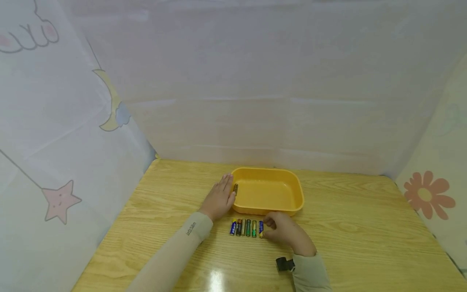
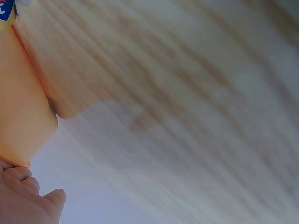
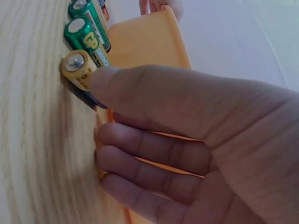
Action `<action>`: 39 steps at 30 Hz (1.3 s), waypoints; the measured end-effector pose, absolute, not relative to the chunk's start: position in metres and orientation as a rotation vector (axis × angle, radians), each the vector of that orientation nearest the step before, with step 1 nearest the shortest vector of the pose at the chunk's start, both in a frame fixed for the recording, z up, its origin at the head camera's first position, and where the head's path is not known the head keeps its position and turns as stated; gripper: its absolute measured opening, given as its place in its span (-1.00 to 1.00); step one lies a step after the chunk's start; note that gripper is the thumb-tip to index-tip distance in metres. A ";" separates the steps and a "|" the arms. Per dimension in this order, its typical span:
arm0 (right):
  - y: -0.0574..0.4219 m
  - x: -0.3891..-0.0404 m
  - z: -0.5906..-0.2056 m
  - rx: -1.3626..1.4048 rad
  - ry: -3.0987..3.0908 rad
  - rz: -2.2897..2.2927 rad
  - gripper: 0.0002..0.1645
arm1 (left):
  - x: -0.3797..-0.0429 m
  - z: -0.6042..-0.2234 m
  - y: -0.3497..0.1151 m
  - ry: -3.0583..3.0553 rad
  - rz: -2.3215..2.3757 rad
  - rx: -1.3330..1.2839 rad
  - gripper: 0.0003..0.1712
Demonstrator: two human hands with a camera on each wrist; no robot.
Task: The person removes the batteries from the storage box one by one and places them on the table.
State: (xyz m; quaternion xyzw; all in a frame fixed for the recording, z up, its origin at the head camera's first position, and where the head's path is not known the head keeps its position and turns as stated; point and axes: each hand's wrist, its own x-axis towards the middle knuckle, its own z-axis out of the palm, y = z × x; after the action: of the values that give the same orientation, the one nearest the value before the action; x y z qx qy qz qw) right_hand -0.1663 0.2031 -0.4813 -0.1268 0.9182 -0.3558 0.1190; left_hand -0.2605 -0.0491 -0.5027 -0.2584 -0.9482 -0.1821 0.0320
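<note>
A yellow plastic bin [image 1: 270, 211] stands on the table, with one battery [image 1: 236, 188] against its left wall inside. My left hand [image 1: 218, 197] rests along the bin's left side, fingers straight and fingertips at the rim. In front of the bin several batteries [image 1: 248, 228] lie side by side in a row, in blue, black, gold and green. My right hand [image 1: 286, 232] pinches the blue-and-gold battery [image 1: 260, 228] at the row's right end. In the right wrist view the thumb presses this battery's gold end [image 3: 77, 70], beside a green battery [image 3: 84, 35]; the index finger is mostly hidden.
The wooden table [image 1: 350, 227] reaches back to a pale cloth wall [image 1: 270, 121]. More printed cloth [image 1: 58, 142] closes in the left side, and a flower-printed sheet [image 1: 425, 194] the right. A black strap piece [image 1: 284, 264] sits at my right wrist.
</note>
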 end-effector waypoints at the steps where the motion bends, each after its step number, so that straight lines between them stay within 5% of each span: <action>1: 0.203 -0.166 -0.480 -0.371 2.687 -1.041 -0.61 | -0.260 -0.502 -0.049 -2.920 -0.559 -0.795 -0.27; 17: 0.210 -0.163 -0.463 -0.596 2.786 -1.024 -0.84 | -0.263 -0.503 -0.049 -2.905 -0.541 -0.802 -0.28; 39: 0.199 -0.171 -0.468 -0.586 3.210 -1.307 -0.75 | -0.263 -0.506 -0.050 -2.893 -0.566 -0.810 -0.28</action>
State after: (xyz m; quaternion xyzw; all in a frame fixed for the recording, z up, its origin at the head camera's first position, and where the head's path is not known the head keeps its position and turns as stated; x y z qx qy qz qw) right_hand -0.1707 0.1991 -0.4676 -0.1638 0.8974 -0.3654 -0.1855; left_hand -0.2628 -0.0499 -0.5062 -0.2648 -0.9455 -0.1849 0.0420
